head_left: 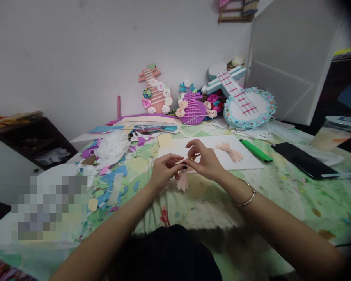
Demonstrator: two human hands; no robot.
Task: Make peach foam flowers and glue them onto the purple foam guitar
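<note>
My left hand [163,171] and my right hand [203,160] meet over the paint-stained table [280,195], both pinched on a thin pale stick [185,159]. A pale pink pleated paper piece [182,182] hangs below my left fingers, apparently attached to the stick. A second pink pleated paper piece [230,151] lies on a white sheet [210,150] just behind my right hand. A bangle circles my right wrist.
A green marker [256,151] and a black phone [304,160] lie to the right. Paper scraps [111,179] and white shreds [112,145] cover the left. Paper guitar crafts [193,105] lean on the wall. A plastic cup [335,132] stands far right.
</note>
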